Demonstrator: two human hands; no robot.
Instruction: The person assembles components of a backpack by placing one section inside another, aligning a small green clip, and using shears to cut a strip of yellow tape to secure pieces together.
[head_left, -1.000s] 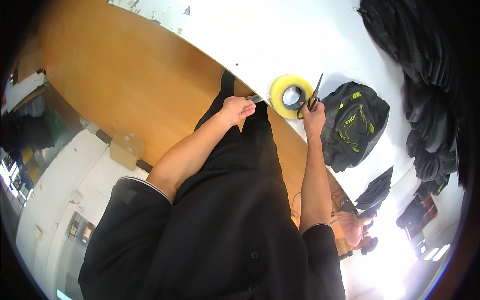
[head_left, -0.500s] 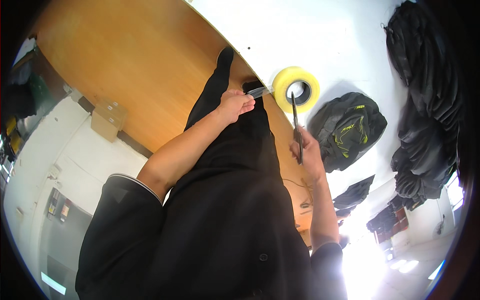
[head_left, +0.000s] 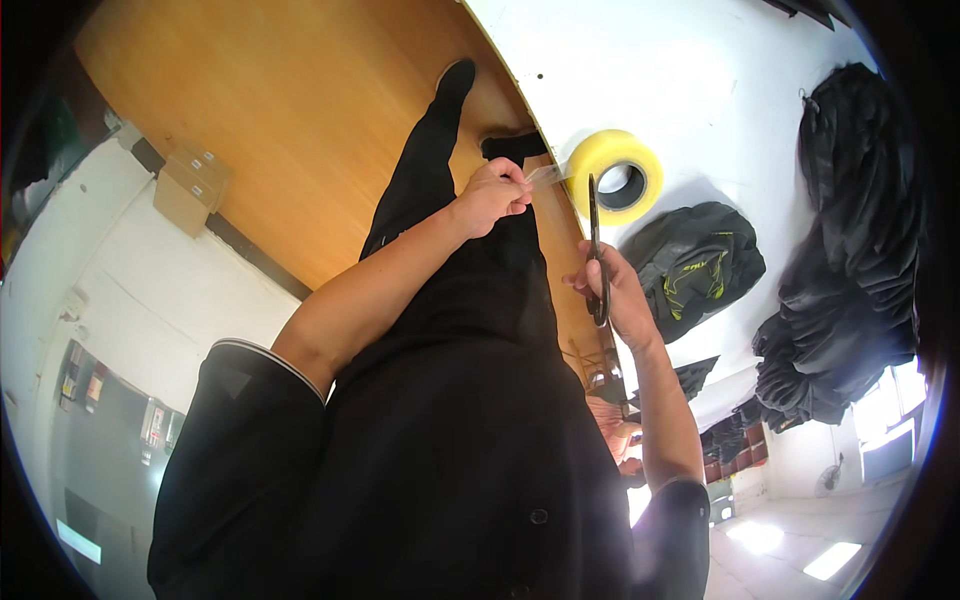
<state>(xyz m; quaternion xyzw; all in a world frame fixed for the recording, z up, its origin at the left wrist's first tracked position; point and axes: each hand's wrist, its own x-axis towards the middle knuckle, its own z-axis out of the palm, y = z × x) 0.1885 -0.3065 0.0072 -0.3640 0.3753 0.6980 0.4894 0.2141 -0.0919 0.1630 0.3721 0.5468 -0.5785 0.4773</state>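
Near the edge of a white table (head_left: 690,110), a large yellowish roll of clear tape (head_left: 643,160) lies flat, its dark core showing. A short strip of clear tape (head_left: 548,178) runs from the roll to my left hand (head_left: 494,198), whose fingers pinch its end. My right hand (head_left: 622,295) grips a pair of dark scissors (head_left: 595,235), with the blades pointing away from me. From my view the blade tips overlap the near side of the roll; whether they touch it I cannot tell. The blades look close together.
A folded black garment (head_left: 692,270) with a yellow-green print lies right of the roll. Beyond it is a large heap of black garments (head_left: 860,220). A cardboard box (head_left: 190,190) stands on the brown floor at the left. What looks like another person's hand (head_left: 612,428) shows below my right forearm.
The view has turned, so the table, roll and garments sit differently in it. The scissors stand straighter. My left hand has shifted slightly right and away from me, still pinching the strip.
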